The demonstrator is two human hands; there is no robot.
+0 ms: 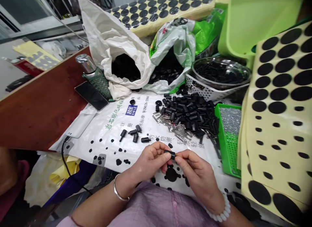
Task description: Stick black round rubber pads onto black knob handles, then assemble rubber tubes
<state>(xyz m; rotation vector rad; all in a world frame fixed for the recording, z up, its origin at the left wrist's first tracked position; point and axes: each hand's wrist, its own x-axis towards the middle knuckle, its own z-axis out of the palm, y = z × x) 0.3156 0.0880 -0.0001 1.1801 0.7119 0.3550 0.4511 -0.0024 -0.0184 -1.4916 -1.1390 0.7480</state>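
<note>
My left hand (151,158) and my right hand (195,170) meet just above my lap, both pinching one small black cylindrical part (170,153) between their fingertips. Ahead of them on a white printed sack (117,123) lie several finished black parts (135,135). A big heap of black cylinders (191,113) mixed with thin metal pieces (170,126) sits further out to the right.
A green plastic basket (227,145) stands at the right, beside yellow sheets with black round stickers (280,100). A steel bowl (221,72) in a white basket, two open bags (126,58) of black parts, a flask (94,74) and a phone (91,95) sit behind.
</note>
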